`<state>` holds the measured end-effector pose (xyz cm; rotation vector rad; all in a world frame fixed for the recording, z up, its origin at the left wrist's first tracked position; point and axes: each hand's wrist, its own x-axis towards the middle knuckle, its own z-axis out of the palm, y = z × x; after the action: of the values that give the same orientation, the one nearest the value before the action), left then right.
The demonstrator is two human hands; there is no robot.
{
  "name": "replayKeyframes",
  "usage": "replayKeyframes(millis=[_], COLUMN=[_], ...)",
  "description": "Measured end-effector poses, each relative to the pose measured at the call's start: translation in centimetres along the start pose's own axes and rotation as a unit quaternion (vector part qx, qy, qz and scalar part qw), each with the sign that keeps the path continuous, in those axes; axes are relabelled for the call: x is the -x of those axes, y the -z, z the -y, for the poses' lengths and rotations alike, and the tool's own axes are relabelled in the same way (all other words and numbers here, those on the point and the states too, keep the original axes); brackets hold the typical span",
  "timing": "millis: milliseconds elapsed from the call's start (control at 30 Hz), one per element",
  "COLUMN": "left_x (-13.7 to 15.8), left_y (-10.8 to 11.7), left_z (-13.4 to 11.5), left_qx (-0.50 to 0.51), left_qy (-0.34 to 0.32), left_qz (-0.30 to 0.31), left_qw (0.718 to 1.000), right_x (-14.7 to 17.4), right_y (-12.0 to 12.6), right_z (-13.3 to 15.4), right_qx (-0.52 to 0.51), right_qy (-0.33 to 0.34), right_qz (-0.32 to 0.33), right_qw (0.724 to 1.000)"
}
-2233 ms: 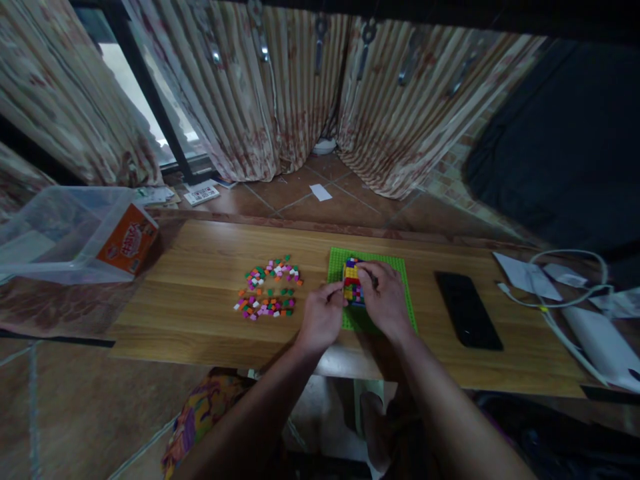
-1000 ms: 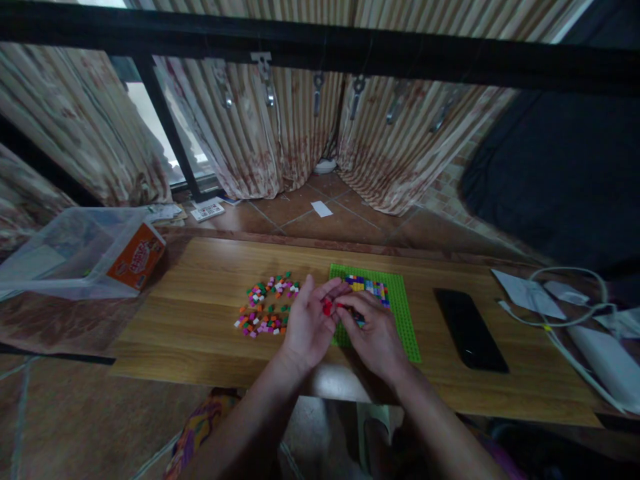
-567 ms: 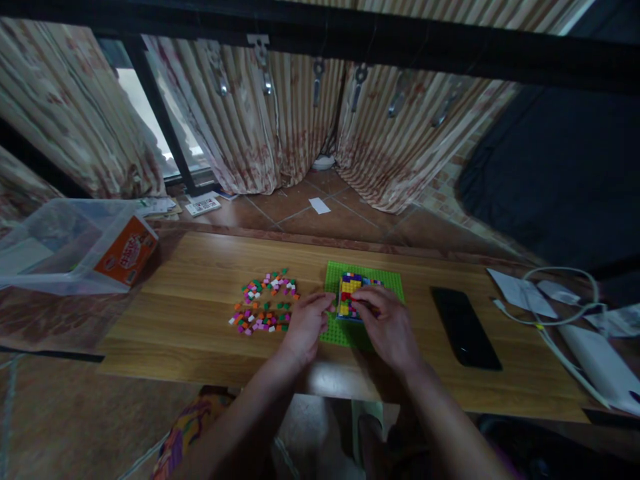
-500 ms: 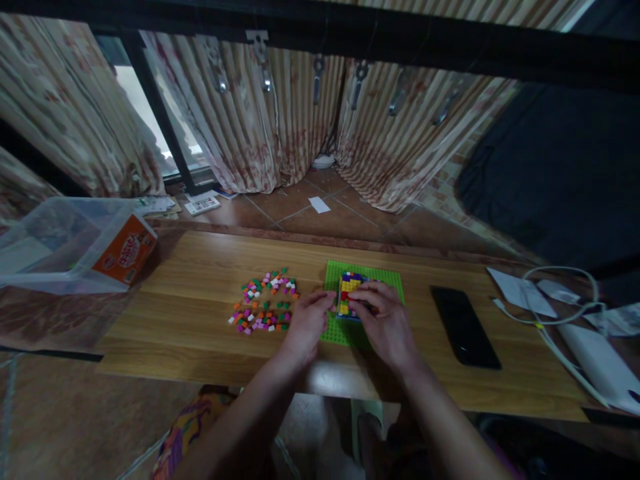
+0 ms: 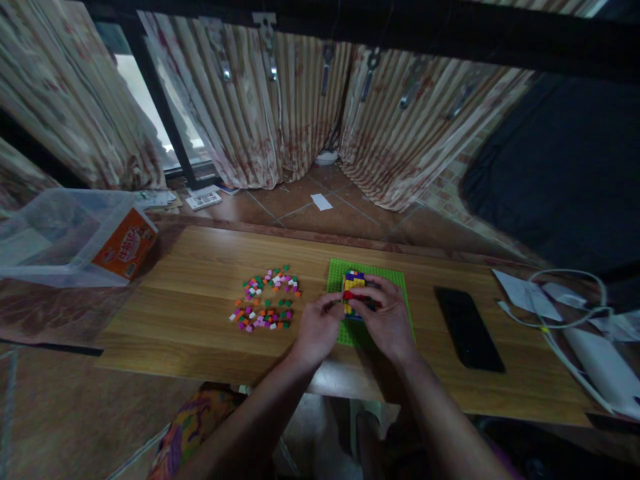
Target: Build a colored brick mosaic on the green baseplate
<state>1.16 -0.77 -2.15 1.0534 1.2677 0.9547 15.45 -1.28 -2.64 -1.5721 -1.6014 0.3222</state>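
A small block of yellow, red and blue toy bricks (image 5: pixel 354 284) stands on a green studded baseplate (image 5: pixel 370 265). My right hand (image 5: pixel 389 320) reaches over it from the right, thumb and fingers closed around a red brick (image 5: pixel 348 295) at its left part. My left hand (image 5: pixel 317 327) is at the left side of the bricks, its thumb and index finger pinched together at the edge. What lies between those left fingertips is too small to make out. Part of the build is hidden under the right fingers.
Loose small bricks (image 5: pixel 265 317) in pink, orange, green and white lie scattered left of the baseplate. A black phone (image 5: pixel 469 328) lies to the right, near white cables (image 5: pixel 555 333) and papers. A clear plastic box (image 5: pixel 65 273) stands at the far left of the wooden table (image 5: pixel 190 300).
My left hand has moved right, and its fingertips have closed in at the build's left edge. The right hand stays over the bricks with small finger shifts. The view has shifted slightly.
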Motion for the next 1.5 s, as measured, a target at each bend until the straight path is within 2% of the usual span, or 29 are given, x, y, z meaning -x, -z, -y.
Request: replayKeyframes(millis=[200,500,800,1100,1200,1267,1400,1500], left_x=[-0.1,0.3,1.7,1.0,0.6,0.5,0.8,0.9], left_y=[-0.1,-0.1,-0.7,-0.7,-0.4,0.0,1.0,1.4], left_z=[0.3,0.0,-0.7,-0.2,-0.2,-0.6,-2.2,-3.3], left_qx=[-0.014,-0.046,-0.080,-0.073,-0.007,0.094,0.316,0.384], left_qy=[-0.003,-0.010,-0.077,-0.060,-0.017,0.038,0.141,0.170], left_qz=[0.001,0.009,0.006,0.004,-0.011,-0.008,0.013,0.035], left_qw=[1.000,0.999,0.994,0.996,1.000,0.995,0.938,0.907], right_x=[-0.2,-0.4,-0.4,-0.5,-0.5,-0.6,-0.6,-0.2], right_y=[0.5,0.0,0.0,-0.3,-0.3,-0.1,0.8,1.4], right_z=[-0.4,0.1,-0.3,0.0,0.1,0.0,0.4,1.6], right_qx=[-0.021,0.033,0.028,0.030,0.020,-0.007,-0.074,-0.079], right_qy=[-0.022,-0.022,-0.014,-0.030,-0.034,-0.034,-0.027,0.014], right_qz=[-0.004,-0.002,0.002,0.004,-0.001,-0.007,-0.049,-0.068], right_qw=[1.000,0.999,1.000,0.999,0.999,0.999,0.996,0.994])
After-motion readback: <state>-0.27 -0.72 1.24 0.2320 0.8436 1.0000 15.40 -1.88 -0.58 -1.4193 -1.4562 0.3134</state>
